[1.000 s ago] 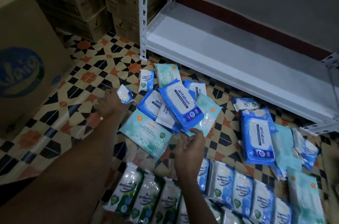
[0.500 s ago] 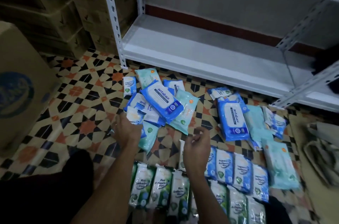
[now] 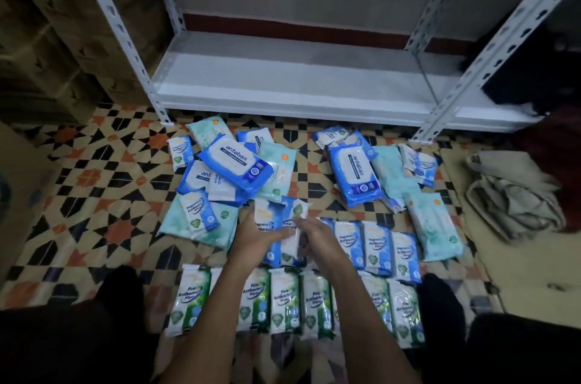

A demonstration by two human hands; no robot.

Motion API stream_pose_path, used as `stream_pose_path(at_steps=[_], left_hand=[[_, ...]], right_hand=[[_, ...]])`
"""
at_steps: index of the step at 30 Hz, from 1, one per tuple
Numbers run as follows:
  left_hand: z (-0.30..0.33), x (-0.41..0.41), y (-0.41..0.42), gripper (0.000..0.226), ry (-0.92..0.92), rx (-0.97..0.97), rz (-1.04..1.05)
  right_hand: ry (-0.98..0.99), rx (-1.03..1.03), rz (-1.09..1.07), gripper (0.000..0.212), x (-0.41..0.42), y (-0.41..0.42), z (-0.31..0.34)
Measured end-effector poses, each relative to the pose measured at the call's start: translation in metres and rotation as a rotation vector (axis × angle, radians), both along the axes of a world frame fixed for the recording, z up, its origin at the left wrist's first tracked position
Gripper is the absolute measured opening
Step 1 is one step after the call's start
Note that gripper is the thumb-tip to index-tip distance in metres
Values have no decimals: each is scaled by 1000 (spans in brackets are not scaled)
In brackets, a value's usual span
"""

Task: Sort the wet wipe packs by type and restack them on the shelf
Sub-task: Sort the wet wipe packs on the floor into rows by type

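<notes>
1. Packs: two small blue ones, just behind the blue row, in front of the shelf.
2. L hand grips one; R hand fingers curled on the other, I judge.
3. Soft, light, slick film, prob. squishy; I'd pinch across the flat mid, not the seams.

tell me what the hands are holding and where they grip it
Left hand and right hand hold small blue Fragrance Antibacterial wipe packs around their lower halves; which fingers close on which pack cannot be told.

Seven green pine packs in the front row, two hands.
</notes>
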State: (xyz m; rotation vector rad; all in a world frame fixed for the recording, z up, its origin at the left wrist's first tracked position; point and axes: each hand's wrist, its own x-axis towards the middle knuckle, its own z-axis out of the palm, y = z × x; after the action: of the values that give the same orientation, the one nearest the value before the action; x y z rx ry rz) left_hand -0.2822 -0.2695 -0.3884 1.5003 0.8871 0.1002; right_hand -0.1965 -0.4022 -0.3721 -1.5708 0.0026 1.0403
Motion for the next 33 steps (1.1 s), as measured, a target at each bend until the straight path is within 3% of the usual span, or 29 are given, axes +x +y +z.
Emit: stream_pose_path(at_steps=[5,7,12,16,18,20,22,24,28,31,33], left_hand=[[-5,-3,1,96,-31,-43,125],[-2,0,3,96,59,-50,250],[-15,7,12,125,98,-166,339],[-18,8,13,95,75,-226,411],[-20,6,17,80,63,-218,399],[-28,4,23,70,72,-210,389],[-54,2,34,78,118,-234,388],[-64,1,40,70,110,-240,404],[-30,-2,35,30,97,-231,428],[-25,-4,32,26,96,-243,437],[-25,-6,32,25,90,-243,428]], right_hand=[[-31,-23,-59,19,5,-14,-7],[-19,-68,-109,13,7,-14,-13],[-68,-171,-145,26,12,-14,-26],[-78,-118,-205,18,13,-15,-34],[-129,-75,-258,23,13,-15,-37],[-105,8,-335,45,13,-13,-36],[-39,84,-360,70,15,-13,-35],[-10,99,-356,83,16,-14,-35],[37,85,-337,86,12,-15,-32],[92,125,-312,88,9,-16,-30],[89,80,-295,79,7,-14,-31]])
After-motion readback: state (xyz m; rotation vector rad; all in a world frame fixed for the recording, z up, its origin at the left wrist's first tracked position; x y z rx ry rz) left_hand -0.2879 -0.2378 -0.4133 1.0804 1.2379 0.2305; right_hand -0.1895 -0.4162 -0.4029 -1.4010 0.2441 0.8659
